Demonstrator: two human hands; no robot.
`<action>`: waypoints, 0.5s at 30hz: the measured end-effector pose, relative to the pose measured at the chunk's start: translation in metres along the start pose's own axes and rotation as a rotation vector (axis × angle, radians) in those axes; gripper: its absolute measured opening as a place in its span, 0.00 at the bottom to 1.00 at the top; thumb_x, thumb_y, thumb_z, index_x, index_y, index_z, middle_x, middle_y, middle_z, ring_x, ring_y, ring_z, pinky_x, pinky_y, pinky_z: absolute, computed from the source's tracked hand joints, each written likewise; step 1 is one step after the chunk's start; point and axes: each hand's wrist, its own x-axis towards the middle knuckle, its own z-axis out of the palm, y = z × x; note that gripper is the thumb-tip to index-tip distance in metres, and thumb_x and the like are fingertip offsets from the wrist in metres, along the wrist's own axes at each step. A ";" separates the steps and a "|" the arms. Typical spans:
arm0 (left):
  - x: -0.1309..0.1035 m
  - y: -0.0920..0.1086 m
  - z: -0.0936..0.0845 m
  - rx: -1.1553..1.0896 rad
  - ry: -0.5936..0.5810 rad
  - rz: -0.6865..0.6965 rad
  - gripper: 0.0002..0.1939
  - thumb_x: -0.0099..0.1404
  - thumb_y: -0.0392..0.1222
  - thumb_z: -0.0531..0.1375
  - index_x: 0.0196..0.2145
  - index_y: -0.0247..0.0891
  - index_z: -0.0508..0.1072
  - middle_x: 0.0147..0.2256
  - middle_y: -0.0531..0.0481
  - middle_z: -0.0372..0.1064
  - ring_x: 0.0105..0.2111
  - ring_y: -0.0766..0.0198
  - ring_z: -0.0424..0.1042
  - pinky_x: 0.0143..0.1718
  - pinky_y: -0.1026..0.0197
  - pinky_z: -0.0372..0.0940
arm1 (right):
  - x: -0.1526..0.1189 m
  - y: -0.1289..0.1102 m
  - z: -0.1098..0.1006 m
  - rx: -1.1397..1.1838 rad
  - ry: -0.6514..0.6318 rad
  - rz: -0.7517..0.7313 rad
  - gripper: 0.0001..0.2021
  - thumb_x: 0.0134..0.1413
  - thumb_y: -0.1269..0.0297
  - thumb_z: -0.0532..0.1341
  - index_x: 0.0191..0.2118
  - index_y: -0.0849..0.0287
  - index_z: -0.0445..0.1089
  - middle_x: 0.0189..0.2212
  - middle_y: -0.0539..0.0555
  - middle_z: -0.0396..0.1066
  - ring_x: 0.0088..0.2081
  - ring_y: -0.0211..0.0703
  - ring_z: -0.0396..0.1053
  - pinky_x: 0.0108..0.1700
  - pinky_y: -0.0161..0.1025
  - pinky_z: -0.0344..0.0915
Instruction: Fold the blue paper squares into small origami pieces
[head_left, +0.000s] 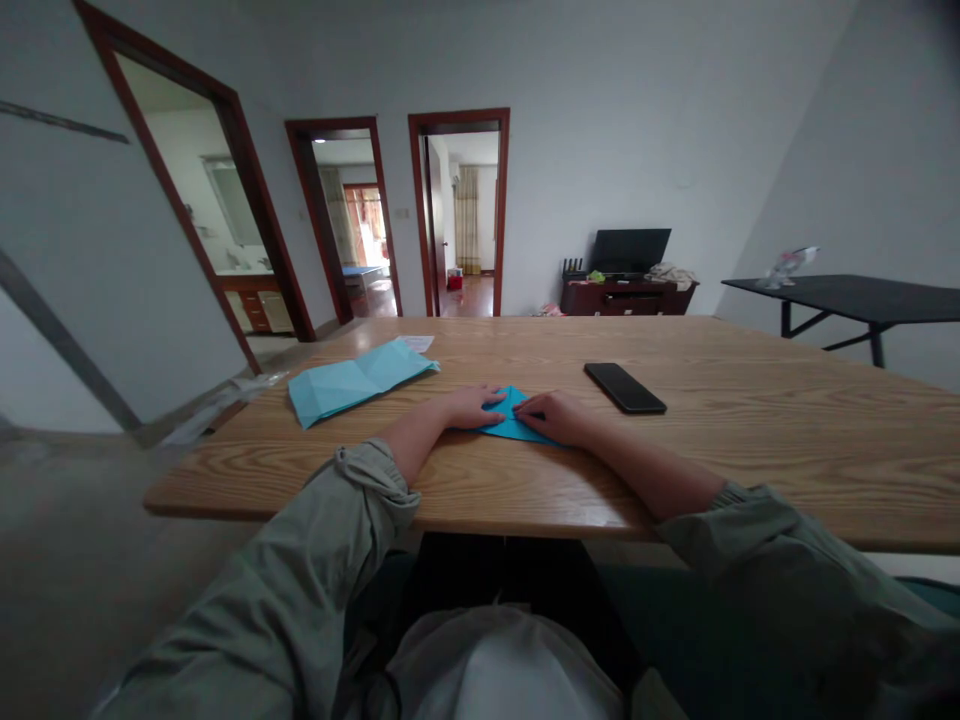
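A bright blue sheet of paper [511, 428], folded to a triangular point at its far end, lies on the wooden table between my hands. My left hand [474, 407] rests flat on its left part, fingers stretched toward the middle. Over the right part is my right hand [553, 414], its fingers bent and pressed together at the paper's central fold. The hands cover both sides of the sheet, so its outer corners are partly hidden.
A lighter blue stack of creased paper [360, 380] lies to the left, with a small white paper [417, 343] behind it. A black phone [625, 387] is on the right. The wooden table's [495, 512] near edge runs just below my forearms.
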 end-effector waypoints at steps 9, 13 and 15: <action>0.002 -0.001 0.004 -0.004 0.059 0.065 0.29 0.65 0.58 0.49 0.60 0.48 0.60 0.65 0.53 0.42 0.63 0.55 0.47 0.63 0.55 0.43 | 0.001 -0.015 -0.003 0.006 -0.001 0.010 0.14 0.55 0.56 0.56 0.40 0.51 0.77 0.36 0.50 0.77 0.39 0.46 0.72 0.45 0.39 0.64; 0.003 -0.001 0.006 -0.028 0.060 0.089 0.25 0.65 0.54 0.50 0.58 0.48 0.63 0.64 0.55 0.45 0.62 0.59 0.50 0.62 0.58 0.45 | 0.002 -0.010 -0.001 0.038 0.015 0.023 0.13 0.54 0.56 0.58 0.39 0.52 0.78 0.33 0.50 0.77 0.36 0.46 0.72 0.42 0.38 0.65; 0.004 -0.001 0.007 -0.034 0.061 0.103 0.26 0.65 0.55 0.50 0.59 0.48 0.62 0.64 0.54 0.46 0.62 0.59 0.51 0.62 0.58 0.46 | 0.001 -0.008 0.000 0.041 0.023 0.027 0.13 0.53 0.57 0.58 0.38 0.53 0.78 0.33 0.50 0.77 0.35 0.45 0.72 0.41 0.38 0.65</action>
